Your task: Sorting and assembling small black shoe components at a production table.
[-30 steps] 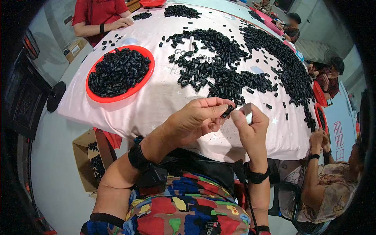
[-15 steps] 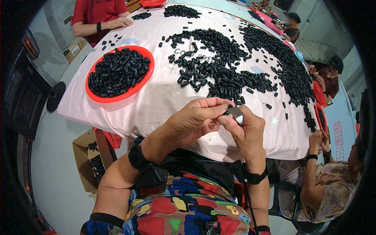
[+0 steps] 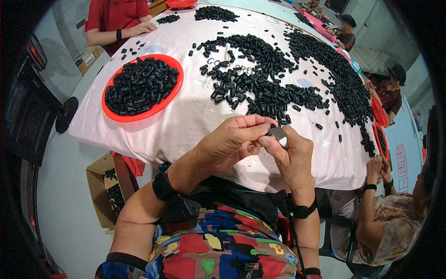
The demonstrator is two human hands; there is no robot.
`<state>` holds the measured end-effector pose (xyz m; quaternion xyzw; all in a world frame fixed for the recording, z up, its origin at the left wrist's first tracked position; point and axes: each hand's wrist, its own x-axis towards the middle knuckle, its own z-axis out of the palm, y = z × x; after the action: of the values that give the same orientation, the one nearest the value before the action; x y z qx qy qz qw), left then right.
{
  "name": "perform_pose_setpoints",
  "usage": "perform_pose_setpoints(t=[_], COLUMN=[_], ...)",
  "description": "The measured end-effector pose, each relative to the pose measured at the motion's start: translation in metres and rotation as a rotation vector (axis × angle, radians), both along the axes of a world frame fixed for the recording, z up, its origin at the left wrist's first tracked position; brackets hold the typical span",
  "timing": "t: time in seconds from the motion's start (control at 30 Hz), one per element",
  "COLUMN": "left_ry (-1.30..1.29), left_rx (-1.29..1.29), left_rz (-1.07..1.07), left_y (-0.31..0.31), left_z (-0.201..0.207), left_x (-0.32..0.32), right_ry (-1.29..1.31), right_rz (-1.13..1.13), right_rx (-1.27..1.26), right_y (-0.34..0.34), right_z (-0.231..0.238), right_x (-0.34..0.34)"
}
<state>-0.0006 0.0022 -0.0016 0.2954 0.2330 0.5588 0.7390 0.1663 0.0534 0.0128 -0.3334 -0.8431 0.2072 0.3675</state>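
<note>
Over the near edge of the table, my two hands meet. My left hand [image 3: 225,142] pinches a small black cylindrical piece [image 3: 272,126] between thumb and fingertips; much of the piece is hidden. My right hand [image 3: 296,158] is closed around a small, shiny, flat metal tool [image 3: 278,134], its thumb pressed near the tool's end. The tool touches or nearly touches the black piece; I cannot tell which. Just beyond my fingers lies a loose heap of similar black pieces [image 3: 251,86]. To the left, a round red tray [image 3: 179,93] is filled with more of them.
A pale pink cloth [image 3: 186,125] with stars covers the table. Another large black heap [image 3: 344,88] spreads along the right side. An open cardboard box [image 3: 100,195] stands on the floor at left. Co-workers sit at right; a person in red [image 3: 118,21] is at far left.
The metal tool in my right hand has tilted slightly against the black piece. My left hand keeps its pinch in nearly the same place.
</note>
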Motion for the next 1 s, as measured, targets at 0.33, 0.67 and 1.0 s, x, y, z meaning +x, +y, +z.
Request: perform_pose_setpoints(t=[0.33,0.67,1.0], left_ry=[0.007,-0.075,0.022], left_rx=[-0.047,-0.001,0.071], left_rz=[0.014,0.042,0.078], left_y=[-0.001,0.001,0.000], left_z=[0.003,0.004,0.000], left_x=[-0.002,0.000,0.000], right_ry=[0.262,0.320,0.285], right_rz=[0.107,0.128,0.089], right_rx=[-0.204,-0.179,-0.104], right_y=[-0.007,-0.002,-0.008], right_z=[0.013,0.007,0.008], right_x=[-0.001,-0.001,-0.004])
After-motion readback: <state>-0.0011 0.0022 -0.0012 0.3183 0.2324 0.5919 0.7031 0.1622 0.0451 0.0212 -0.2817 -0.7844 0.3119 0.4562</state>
